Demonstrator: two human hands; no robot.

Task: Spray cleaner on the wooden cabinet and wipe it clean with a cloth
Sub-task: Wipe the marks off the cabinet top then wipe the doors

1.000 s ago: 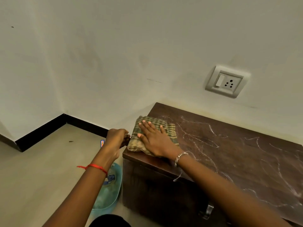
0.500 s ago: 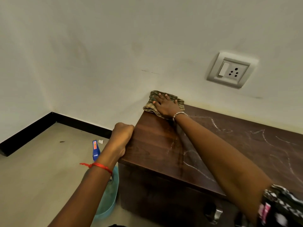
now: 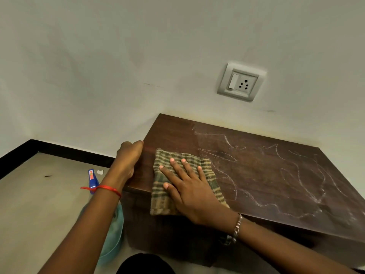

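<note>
The person leans over the low wooden cabinet [image 3: 256, 186] that stands against the wall, both bare forearms stretched out ahead. The right hand [image 3: 189, 186] lies flat with its fingers straight and spread, palm pressing down on a folded green-and-tan checked cloth [image 3: 161, 201]. The cloth sits at the front left corner of the top, its near end hanging just over the front edge. A metal bracelet [image 3: 237, 226] circles that wrist. The left hand [image 3: 129, 160] has its fingers curled over the cabinet's left edge and grips it, a red thread [image 3: 107, 188] tied at the wrist. Whitish streaks [image 3: 300, 175] loop across the dark top to the right of the cloth. On the floor beside the cabinet stands a blue spray bottle [image 3: 92, 179], with a teal basin [image 3: 115, 234] partly hidden under the left forearm. A wall socket [image 3: 241, 83] is set above the cabinet.
</note>
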